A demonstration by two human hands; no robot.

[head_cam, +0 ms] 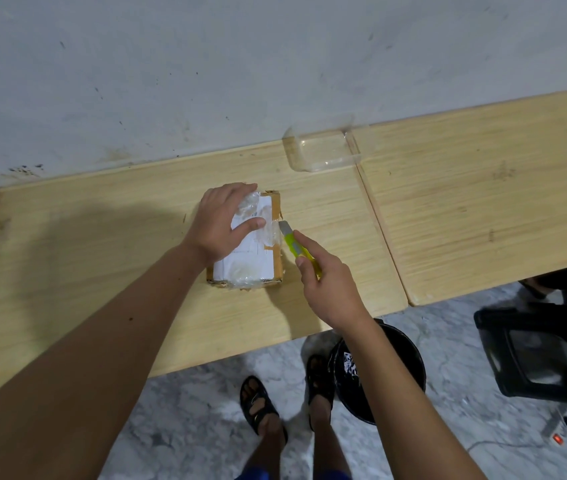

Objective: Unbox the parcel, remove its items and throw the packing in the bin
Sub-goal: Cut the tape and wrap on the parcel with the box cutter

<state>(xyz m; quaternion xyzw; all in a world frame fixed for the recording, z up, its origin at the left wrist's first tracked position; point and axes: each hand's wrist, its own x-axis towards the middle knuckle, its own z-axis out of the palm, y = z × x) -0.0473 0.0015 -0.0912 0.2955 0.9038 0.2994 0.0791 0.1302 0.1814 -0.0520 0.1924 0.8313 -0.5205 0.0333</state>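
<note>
Left hand flat, fingers straight, pressing taped cardboard parcel onto wood-grain table. Right hand gripping yellow-green utility knife, blade apparently at glossy tape.

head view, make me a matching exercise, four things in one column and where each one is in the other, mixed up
Things:
1. parcel
2. utility knife
3. clear plastic tray
4. black bin

Places:
A. on the floor by the person's feet
B. on the table near the wall
C. gripped in the right hand
D. on the table under the left hand

Pairs: 1-D, 2-C, 3-B, 4-A
</note>
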